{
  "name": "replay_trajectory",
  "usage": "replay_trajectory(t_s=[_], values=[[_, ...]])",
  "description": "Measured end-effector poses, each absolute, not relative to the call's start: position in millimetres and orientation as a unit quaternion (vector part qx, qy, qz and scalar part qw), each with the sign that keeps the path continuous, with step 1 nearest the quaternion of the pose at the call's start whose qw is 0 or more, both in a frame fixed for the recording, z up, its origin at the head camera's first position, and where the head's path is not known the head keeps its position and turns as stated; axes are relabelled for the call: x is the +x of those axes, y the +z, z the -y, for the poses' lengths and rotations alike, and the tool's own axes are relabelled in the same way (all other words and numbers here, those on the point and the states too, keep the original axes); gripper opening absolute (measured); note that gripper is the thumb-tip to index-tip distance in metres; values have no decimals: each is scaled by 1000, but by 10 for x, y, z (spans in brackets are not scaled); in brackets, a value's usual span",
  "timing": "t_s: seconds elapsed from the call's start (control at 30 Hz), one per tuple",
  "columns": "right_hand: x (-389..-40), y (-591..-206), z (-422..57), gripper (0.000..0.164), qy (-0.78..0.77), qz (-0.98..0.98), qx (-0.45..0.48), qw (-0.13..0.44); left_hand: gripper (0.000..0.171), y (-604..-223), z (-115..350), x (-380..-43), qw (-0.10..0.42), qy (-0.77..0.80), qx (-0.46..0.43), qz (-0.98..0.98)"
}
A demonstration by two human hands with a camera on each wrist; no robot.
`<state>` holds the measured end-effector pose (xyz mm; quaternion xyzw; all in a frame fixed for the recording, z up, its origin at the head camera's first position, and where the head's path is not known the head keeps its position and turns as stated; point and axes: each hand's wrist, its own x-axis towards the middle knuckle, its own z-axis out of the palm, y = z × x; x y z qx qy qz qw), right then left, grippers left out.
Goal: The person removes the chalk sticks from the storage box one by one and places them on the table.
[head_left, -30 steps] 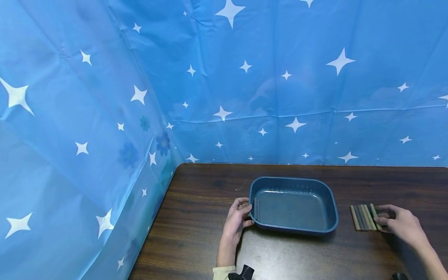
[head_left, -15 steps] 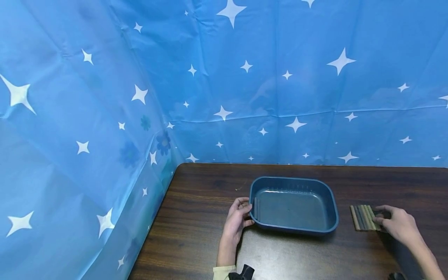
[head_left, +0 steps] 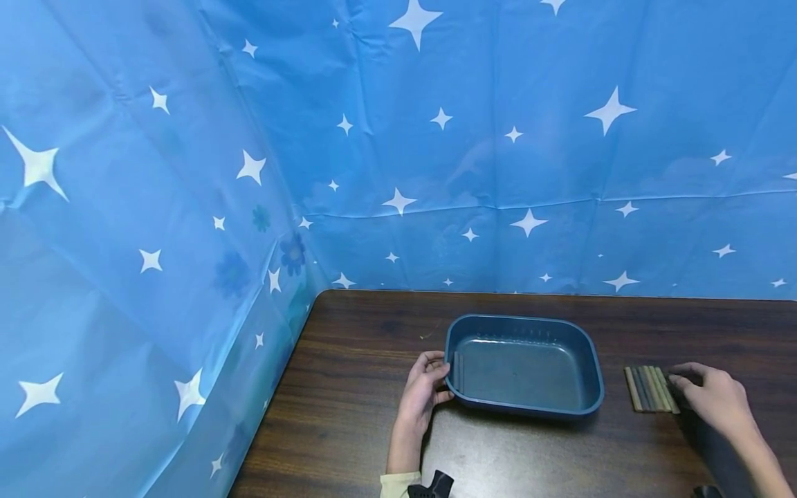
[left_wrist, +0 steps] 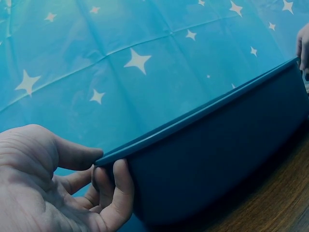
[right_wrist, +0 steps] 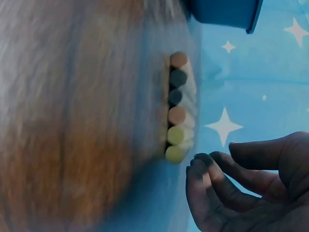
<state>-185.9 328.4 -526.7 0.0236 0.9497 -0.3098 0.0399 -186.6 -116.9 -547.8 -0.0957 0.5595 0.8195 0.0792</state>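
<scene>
At the left end of a blue rectangular plastic basin (head_left: 523, 377), my left hand (head_left: 418, 395) pinches the rim, thumb on top and fingers below it in the left wrist view. To the basin's right lies a row of several round sticks (head_left: 649, 389), side by side on the table. Their round ends (right_wrist: 177, 116) look brown, dark grey and yellow-green in the right wrist view. My right hand (head_left: 716, 398) is just right of the row, its fingers loosely bent and holding nothing. A small gap parts its fingertips from the nearest yellow-green stick.
The dark wood-grain table (head_left: 349, 387) carries the basin and the sticks. Behind it and to the left hangs a blue sheet (head_left: 448, 159) with white stars. The basin's corner (right_wrist: 224, 12) stands near the row in the right wrist view.
The last yellow-green stick, tilted in my right hand earlier, now lies against the row. My right hand has let go and drawn slightly right. The left hand stays on the rim.
</scene>
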Motion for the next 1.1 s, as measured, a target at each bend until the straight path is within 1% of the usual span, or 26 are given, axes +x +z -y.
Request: replay_trajectory(t_s=[0.4,0.6,0.97,1.1], values=[[-1822,-5094,-2993,47,-327,-945,22,10,26,-5481,1175,-1862,80,817,-96,-564],[-1804,-4988,-2828,51,-353,-935,10,17,26,-5474,1173,-1863,80,814,-94,-568],[-1728,-4887,-2411,50,-402,-915,-15,22,25,-5456,1173,-1857,80,811,-94,-571],[-1714,-4869,-2260,46,-421,-906,-22,22,26,-5461,1177,-1858,79,811,-94,-572]])
